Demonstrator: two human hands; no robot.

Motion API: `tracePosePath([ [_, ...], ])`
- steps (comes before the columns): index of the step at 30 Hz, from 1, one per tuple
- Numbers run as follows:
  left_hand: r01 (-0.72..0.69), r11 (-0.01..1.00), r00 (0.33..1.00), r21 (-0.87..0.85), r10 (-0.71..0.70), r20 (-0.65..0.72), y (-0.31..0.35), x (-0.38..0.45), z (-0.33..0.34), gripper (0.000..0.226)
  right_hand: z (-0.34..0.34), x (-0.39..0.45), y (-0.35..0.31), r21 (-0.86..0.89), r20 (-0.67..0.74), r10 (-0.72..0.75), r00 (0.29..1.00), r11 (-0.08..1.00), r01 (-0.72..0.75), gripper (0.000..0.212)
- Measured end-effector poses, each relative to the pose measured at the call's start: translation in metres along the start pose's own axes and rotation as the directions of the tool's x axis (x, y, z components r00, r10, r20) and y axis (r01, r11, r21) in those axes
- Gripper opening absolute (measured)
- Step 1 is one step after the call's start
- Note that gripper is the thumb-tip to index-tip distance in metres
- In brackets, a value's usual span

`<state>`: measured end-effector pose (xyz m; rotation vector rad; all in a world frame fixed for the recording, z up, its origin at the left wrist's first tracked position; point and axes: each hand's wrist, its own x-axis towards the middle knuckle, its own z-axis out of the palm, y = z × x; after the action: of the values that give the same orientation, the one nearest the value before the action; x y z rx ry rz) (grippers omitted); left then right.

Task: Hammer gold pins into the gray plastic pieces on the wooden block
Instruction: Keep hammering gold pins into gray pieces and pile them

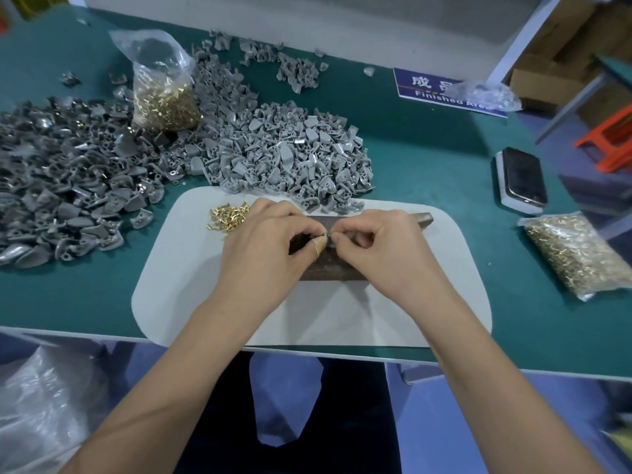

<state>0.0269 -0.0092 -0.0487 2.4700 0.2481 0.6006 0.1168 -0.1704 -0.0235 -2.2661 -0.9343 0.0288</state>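
While both forearms reached up from the bottom of the frame, the 2 hands met at the centre over a dark wooden block point(328, 268) that lay on a pale gray mat point(191, 289). The left hand point(270, 244) had its fingers curled, its thumb wrapped in tan tape, and thumb and forefinger pinched together at a small gray plastic piece point(329, 241) on top of the block. The right hand point(383, 246) mirrored it, fingers curled and fingertips pinched at the same spot, touching the left (what exactly sat between those fingertips was too small to tell). A brown handle end point(422, 218) stuck out past the right hand's knuckles along the block's far edge.

Just left of the left hand, a small scatter of gold pins point(227, 215) lay loose on the mat. The mat rested on a green table point(427, 159).

At the right edge of the frame a clear bag of gold pins point(578, 256) lay flat, and above it a dark phone point(523, 177) sat on a white pad.

Beyond the mat, a light gray heap of plastic pieces point(294, 159) spread across the middle, with a darker gray heap point(68, 179) filling the left side. Between them, toward the upper left, an upright clear bag point(164, 94) held more gold pins. At the upper right, a blue sign point(437, 87) reading "Finished Area" lay partly under crumpled clear plastic point(485, 94).
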Motion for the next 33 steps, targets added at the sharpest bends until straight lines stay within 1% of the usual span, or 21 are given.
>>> tracePosePath([
  [2,-0.011,0.999,1.0,0.048,0.01,0.023,0.002,0.0,-0.002,0.007,-0.004,-0.005,0.006,0.093,-0.053,0.032,0.998,0.995,-0.027,0.011],
  [4,-0.021,0.997,0.999,0.076,0.019,0.03,0.004,0.001,-0.003,0.007,-0.013,-0.013,0.021,0.148,-0.206,0.125,0.971,0.984,-0.096,0.015],
  [5,-0.023,0.996,0.999,0.086,0.02,0.032,0.005,0.001,-0.003,0.007,-0.018,-0.018,0.032,0.095,-0.289,0.197,0.937,0.98,-0.177,0.016],
  [6,-0.021,0.995,0.999,0.095,0.018,0.032,0.006,0.002,-0.003,0.007,-0.022,-0.023,0.043,-0.037,-0.348,0.27,0.898,0.953,-0.301,0.019],
  [7,-0.016,0.995,0.999,0.1,0.013,0.033,0.006,0.002,-0.003,0.007,-0.026,-0.03,0.053,-0.201,-0.366,0.339,0.867,0.88,-0.43,0.025],
  [8,-0.01,0.995,0.999,0.099,0.006,0.034,0.006,0.001,-0.003,0.008,-0.027,-0.037,0.06,-0.329,-0.343,0.41,0.845,0.791,-0.516,0.031],
  [9,-0.004,0.995,0.999,0.096,0.001,0.033,0.006,0.001,-0.003,0.008,-0.027,-0.042,0.065,-0.385,-0.297,0.466,0.834,0.741,-0.551,0.034],
  [10,0.0,0.996,1.0,0.092,-0.002,0.03,0.006,0.001,-0.003,0.008,-0.026,-0.046,0.068,-0.381,-0.25,0.499,0.83,0.737,-0.558,0.035],
  [14,0.001,0.996,1.0,0.084,-0.002,0.012,0.006,0.001,-0.004,0.008,-0.031,-0.044,0.07,-0.42,-0.208,0.474,0.856,0.747,-0.516,0.028],
  [16,-0.005,0.997,1.0,0.08,0.004,0.009,0.006,0.0,-0.004,0.008,-0.038,-0.041,0.069,-0.433,-0.23,0.45,0.863,0.747,-0.504,0.031],
  [17,-0.008,0.997,1.0,0.079,0.007,0.009,0.005,0.0,-0.004,0.008,-0.042,-0.042,0.066,-0.397,-0.246,0.406,0.88,0.786,-0.474,0.034],
  [18,-0.012,0.997,1.0,0.077,0.011,0.008,0.004,0.0,-0.004,0.008,-0.046,-0.041,0.062,-0.304,-0.264,0.351,0.898,0.854,-0.423,0.037],
  [19,-0.015,0.997,1.0,0.076,0.015,0.003,0.004,0.0,-0.004,0.008,-0.049,-0.041,0.056,-0.146,-0.279,0.319,0.906,0.918,-0.368,0.038],
  [20,-0.018,0.997,1.0,0.074,0.018,-0.002,0.003,0.001,-0.005,0.007,-0.052,-0.039,0.046,0.056,-0.268,0.324,0.907,0.945,-0.322,0.037],
  [21,-0.021,0.997,1.0,0.073,0.022,-0.006,0.003,0.001,-0.006,0.006,-0.054,-0.038,0.035,0.223,-0.231,0.335,0.914,0.932,-0.285,0.034],
  [22,-0.027,0.997,1.0,0.075,0.027,-0.008,0.003,0.002,-0.006,0.005,-0.055,-0.037,0.026,0.299,-0.185,0.304,0.935,0.923,-0.241,0.03],
  [23,-0.034,0.996,0.999,0.082,0.035,-0.008,0.003,0.003,-0.007,0.005,-0.055,-0.037,0.019,0.262,-0.142,0.23,0.963,0.947,-0.187,0.026],
  [25,-0.05,0.994,0.999,0.099,0.051,-0.011,0.003,0.003,-0.008,0.005,-0.049,-0.037,0.01,0.083,-0.059,0.089,0.994,0.993,-0.084,0.026],
  [27,-0.05,0.993,0.999,0.106,0.052,-0.013,0.003,0.003,-0.007,0.007,-0.04,-0.039,0.005,0.01,0.005,0.052,0.999,0.999,-0.052,0.035],
  [29,-0.042,0.994,0.999,0.101,0.043,-0.011,0.004,0.003,-0.007,0.009,-0.034,-0.044,0.004,0.002,-0.002,0.033,0.999,0.999,-0.033,0.039],
  [33,-0.032,0.996,0.999,0.085,0.032,-0.008,0.003,0.005,-0.007,0.009,-0.036,-0.048,0.004,-0.037,-0.095,-0.014,0.995,0.999,0.011,0.034],
])
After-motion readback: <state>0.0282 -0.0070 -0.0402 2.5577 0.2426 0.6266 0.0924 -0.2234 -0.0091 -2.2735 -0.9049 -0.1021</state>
